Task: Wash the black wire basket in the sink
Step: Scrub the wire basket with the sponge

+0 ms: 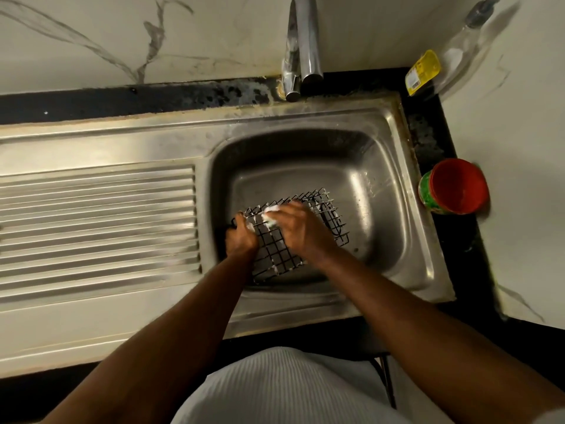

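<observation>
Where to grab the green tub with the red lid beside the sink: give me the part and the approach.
Grip the green tub round its red lid, coming from above or from the sink side. It stands upright on the black counter with the round lid facing up, and the wall is close on its right, so that side looks blocked.

No text, brand or number can be read anywhere. The yellow tub (423, 71) on the black counter at the far right corner carries a white label (413, 83) with what looks like a barcode, too small to make out. The green side (429, 195) of the red-topped container (457, 185) beside the sink bears print that is too blurred to read.
</observation>
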### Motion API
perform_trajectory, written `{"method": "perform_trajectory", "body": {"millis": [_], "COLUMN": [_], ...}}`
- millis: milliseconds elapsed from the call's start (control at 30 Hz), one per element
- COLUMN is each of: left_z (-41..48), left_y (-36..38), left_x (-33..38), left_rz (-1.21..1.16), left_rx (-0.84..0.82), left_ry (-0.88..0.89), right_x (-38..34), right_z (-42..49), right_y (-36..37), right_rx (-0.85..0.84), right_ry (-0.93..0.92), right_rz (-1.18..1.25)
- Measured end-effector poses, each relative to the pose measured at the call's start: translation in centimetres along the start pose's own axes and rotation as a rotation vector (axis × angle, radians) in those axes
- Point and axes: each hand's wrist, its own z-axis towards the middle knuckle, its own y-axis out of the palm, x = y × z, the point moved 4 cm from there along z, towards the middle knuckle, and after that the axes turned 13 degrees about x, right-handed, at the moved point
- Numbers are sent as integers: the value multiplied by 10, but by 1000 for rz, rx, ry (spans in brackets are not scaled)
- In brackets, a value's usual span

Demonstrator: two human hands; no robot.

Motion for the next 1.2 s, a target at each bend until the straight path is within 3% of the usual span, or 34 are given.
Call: {"method": "perform_trajectory", "body": {"millis": [167,267,367,500,600,667,800,867,967,1100,1200], "left_z": [-1,-2,-3,4,-1,-4,-2,-3,-4,-5,-9], "left_y": [1,0,1,5,3,1,0,3,3,3,-1], "left_x": [0,2,2,-3,0,3,3,1,0,-1,4], "left_rz": [-16,-8,57,-31,-8,47,-51,-169,-197,-148,-160], "left_rx": [40,49,42,69,51,24,69,83,91,65,69], "left_ry": [-10,-4,49,-68,-64,-7,-58,-119,-194,-136,-132], "right_x": [122,114,56,-34,-40,1,104,105,35,-55,-27], "right_z": [-21,-18,-13,-17,-13,-13,-33,-40,-35,-36,-37], "right_y": [-35,-32,-19,-3,-2,-11,-47,-47,-28,-9,-19], "right_rx": [134,149,135,72,-21,-34,88,95,74,-16,-66], "right_ry": [525,658,495,262,80,126,560,683,554,240,146], "right_rz": [-205,-186,-105,68,93,9,-135,-139,-56,70,15]}}
